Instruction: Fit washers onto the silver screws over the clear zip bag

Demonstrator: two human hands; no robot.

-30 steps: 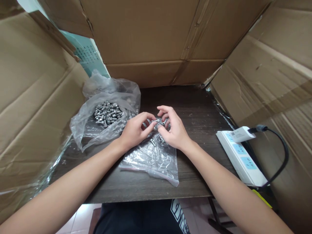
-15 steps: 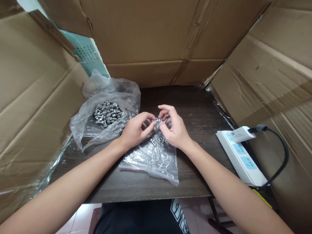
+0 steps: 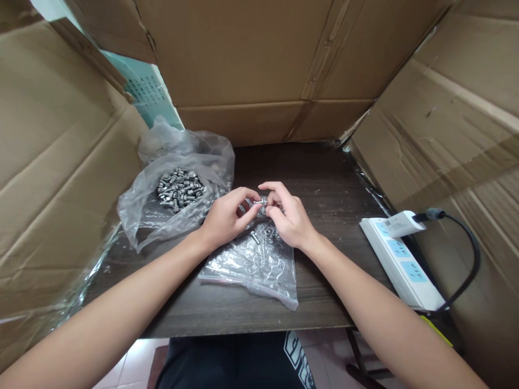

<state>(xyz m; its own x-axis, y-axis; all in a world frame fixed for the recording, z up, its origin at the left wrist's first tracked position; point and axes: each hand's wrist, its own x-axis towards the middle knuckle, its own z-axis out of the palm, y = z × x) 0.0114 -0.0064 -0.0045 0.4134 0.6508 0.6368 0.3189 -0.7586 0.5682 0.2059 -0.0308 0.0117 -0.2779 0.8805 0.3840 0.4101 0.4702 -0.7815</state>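
Note:
My left hand (image 3: 225, 219) pinches a small silver bolt (image 3: 258, 202) between thumb and forefinger, above the clear plastic bag. My right hand (image 3: 291, 219) is closed at the bolt's right end, thumb and fingers around a wider metal part there; whether that is a nut or the head I cannot tell. Under the hands, a flat zip bag (image 3: 251, 270) lies on the dark table. A loose bolt (image 3: 254, 237) rests on it, below my left fingers. Several small nuts (image 3: 269, 232) lie beside my right palm, partly hidden by it.
An opened plastic bag (image 3: 138, 216) filled with many bolts (image 3: 180, 189) stands at the left. On the right lies a white power strip (image 3: 399, 259) with a plugged-in adapter and black cable (image 3: 474, 270). Cardboard walls (image 3: 251, 54) enclose the dark table (image 3: 332, 183) at the back and sides.
My right hand's fingers have curled in and moved slightly left, closing on the bolt's end. The left hand keeps its pinch, almost unmoved.

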